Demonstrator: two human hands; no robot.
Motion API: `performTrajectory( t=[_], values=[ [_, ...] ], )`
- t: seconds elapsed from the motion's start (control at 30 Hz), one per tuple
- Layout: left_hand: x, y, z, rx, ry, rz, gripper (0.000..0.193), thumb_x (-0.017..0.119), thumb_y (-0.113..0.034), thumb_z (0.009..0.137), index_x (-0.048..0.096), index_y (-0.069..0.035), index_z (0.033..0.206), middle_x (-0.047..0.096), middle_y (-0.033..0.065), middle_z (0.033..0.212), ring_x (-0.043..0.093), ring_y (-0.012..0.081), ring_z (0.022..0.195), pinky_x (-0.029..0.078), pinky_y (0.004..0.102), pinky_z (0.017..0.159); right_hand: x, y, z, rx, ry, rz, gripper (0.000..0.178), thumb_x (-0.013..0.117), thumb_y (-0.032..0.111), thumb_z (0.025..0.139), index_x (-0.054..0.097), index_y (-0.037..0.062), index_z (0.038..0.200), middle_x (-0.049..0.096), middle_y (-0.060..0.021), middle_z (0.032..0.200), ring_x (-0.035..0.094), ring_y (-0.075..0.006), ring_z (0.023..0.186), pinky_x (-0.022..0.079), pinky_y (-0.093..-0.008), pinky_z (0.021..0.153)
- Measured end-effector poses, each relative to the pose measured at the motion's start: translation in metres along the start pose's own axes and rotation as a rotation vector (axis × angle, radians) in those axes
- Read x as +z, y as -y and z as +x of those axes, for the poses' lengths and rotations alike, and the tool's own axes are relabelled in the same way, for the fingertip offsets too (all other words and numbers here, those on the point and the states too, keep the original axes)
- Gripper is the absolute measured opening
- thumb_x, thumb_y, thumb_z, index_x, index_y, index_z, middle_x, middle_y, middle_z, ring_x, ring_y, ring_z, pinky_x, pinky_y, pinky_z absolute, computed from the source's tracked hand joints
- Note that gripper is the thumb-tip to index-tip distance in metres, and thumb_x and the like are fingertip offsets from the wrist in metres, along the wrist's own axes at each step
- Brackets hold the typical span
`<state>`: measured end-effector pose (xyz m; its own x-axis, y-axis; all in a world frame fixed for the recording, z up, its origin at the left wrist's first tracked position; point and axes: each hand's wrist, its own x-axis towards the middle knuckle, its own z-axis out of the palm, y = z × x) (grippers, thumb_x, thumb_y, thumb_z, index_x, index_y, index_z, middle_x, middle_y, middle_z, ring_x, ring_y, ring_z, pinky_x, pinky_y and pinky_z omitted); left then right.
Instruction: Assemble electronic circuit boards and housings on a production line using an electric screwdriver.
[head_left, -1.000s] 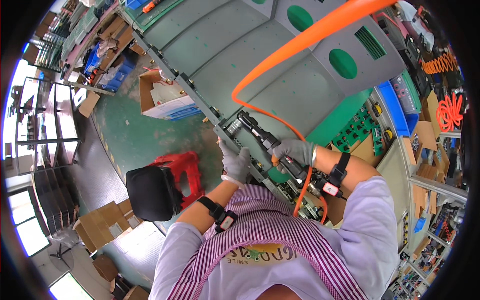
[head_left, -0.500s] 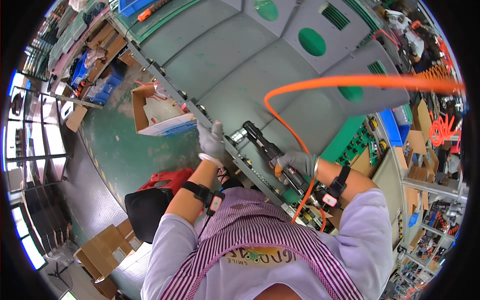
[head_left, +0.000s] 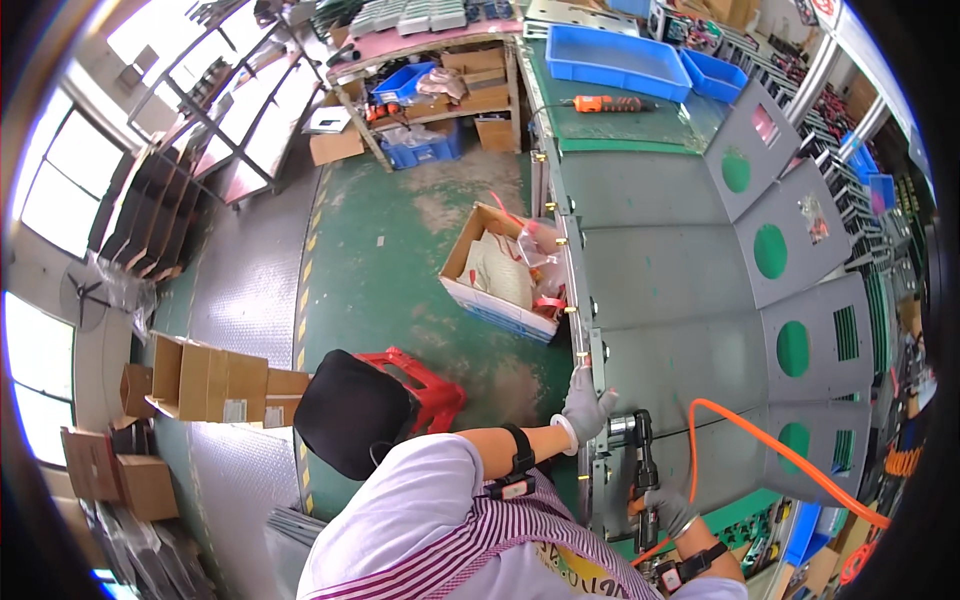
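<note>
I see lots of room over the grey sheets (head_left: 665, 275) at one o'clock from the left hand (head_left: 583, 408). An orange hose (head_left: 775, 444) gets in the way at two o'clock from the right hand (head_left: 672, 510).

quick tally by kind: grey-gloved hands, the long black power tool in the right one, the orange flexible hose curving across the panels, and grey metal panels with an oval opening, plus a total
Grey-gloved hands (left hand, right hand): 2
Long black power tool: 1
Orange flexible hose: 1
Grey metal panels with an oval opening: 4
Total: 8
</note>
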<state>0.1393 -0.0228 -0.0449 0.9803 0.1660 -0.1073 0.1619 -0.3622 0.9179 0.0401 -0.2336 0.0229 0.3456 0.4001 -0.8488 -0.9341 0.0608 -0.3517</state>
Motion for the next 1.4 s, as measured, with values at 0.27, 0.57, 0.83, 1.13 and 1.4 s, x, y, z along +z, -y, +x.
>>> performTrajectory(
  t=[0.27,0.57,0.83,1.13,1.4],
  values=[
    [-0.004,-0.009,0.002,-0.046,-0.017,0.08,0.059,0.053,-0.025,0.077,0.025,-0.008,0.126,0.048,0.0223,0.108,0.051,0.0384,0.093,0.04,0.0406,0.08,0.002,0.004,-0.003,0.144,0.041,0.09,0.021,0.058,0.004,0.061,0.053,0.0021,0.082,0.056,-0.0105,0.066,0.057,-0.0227,0.056,0.048,-0.0334,0.054],
    [-0.007,-0.003,0.007,0.297,-0.071,0.006,0.064,0.061,-0.011,0.07,0.025,-0.003,0.123,0.044,0.0162,0.106,0.047,0.0293,0.097,0.038,0.0358,0.084,0.005,0.058,-0.03,-0.03,-0.085,-0.031,0.019,0.058,0.014,0.069,0.051,0.0044,0.083,0.055,-0.0077,0.061,0.055,-0.0161,0.049,0.046,-0.0275,0.045],
    [-0.014,-0.016,0.018,0.048,0.1,-0.196,0.057,0.058,-0.008,0.065,0.032,0.001,0.115,0.045,0.0154,0.099,0.047,0.0258,0.091,0.039,0.0344,0.08,0.025,0.107,0.035,-0.104,0.042,-0.02,0.021,0.056,0.02,0.069,0.051,0.0011,0.077,0.055,-0.0094,0.068,0.055,-0.0153,0.051,0.049,-0.027,0.047],
    [-0.003,0.024,0.015,0.211,-0.019,0.116,0.079,0.064,-0.029,0.066,0.023,-0.002,0.127,0.056,0.0154,0.094,0.057,0.0253,0.083,0.046,0.0332,0.073,0.035,0.106,0.041,0.002,0.054,-0.041,0.017,0.057,0.015,0.067,0.052,-0.0004,0.072,0.055,-0.0102,0.065,0.058,-0.0175,0.054,0.05,-0.0277,0.049],
    [-0.001,0.03,0.012,0.187,-0.018,0.107,0.077,0.061,-0.028,0.066,0.022,-0.003,0.128,0.059,0.0142,0.088,0.06,0.0262,0.075,0.048,0.0342,0.067,0.038,0.111,0.035,0.046,0.006,0.014,0.014,0.057,0.012,0.066,0.051,-0.0001,0.07,0.055,-0.0109,0.063,0.058,-0.0185,0.053,0.05,-0.0281,0.048]
  ],
)
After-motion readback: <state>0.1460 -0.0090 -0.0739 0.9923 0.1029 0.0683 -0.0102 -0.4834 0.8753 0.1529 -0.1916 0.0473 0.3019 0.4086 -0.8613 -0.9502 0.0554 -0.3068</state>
